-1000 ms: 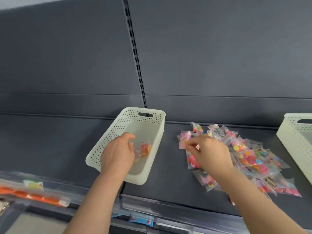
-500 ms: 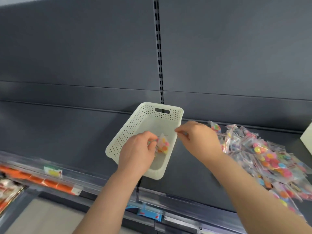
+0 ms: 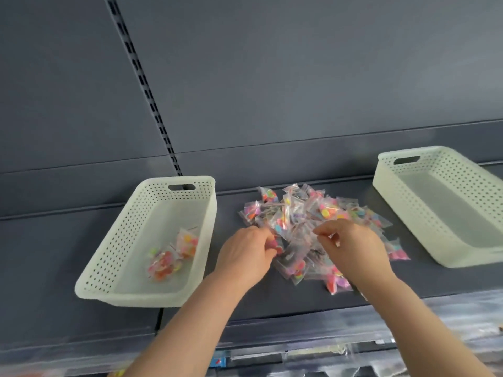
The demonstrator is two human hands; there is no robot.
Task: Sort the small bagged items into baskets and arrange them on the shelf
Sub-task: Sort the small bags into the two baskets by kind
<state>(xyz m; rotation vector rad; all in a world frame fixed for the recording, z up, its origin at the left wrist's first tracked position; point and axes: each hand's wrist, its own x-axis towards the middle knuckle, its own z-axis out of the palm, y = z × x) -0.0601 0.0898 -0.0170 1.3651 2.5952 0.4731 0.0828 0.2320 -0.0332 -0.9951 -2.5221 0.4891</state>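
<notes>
The pile of small bags (image 3: 307, 213) lies on the shelf (image 3: 54, 240) between the left basket (image 3: 114, 232), which holds a few bags (image 3: 168, 259), and the right basket (image 3: 394, 191). The left hand (image 3: 245, 254) pinches a bag (image 3: 278, 244) at the pile's left edge. The right hand (image 3: 356, 251) curls its fingers (image 3: 322, 232) over the pile; I cannot tell if they grip anything.

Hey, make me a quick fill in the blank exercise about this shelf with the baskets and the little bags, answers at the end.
1. The pile of bagged items lies on the shelf ____ the two baskets.
2. A few bags lie in the basket on the person's ____.
3. The right basket shows ____ bags inside.
4. The left hand and the right hand both reach into the ____.

Missing words: between; left; no; pile.
</notes>
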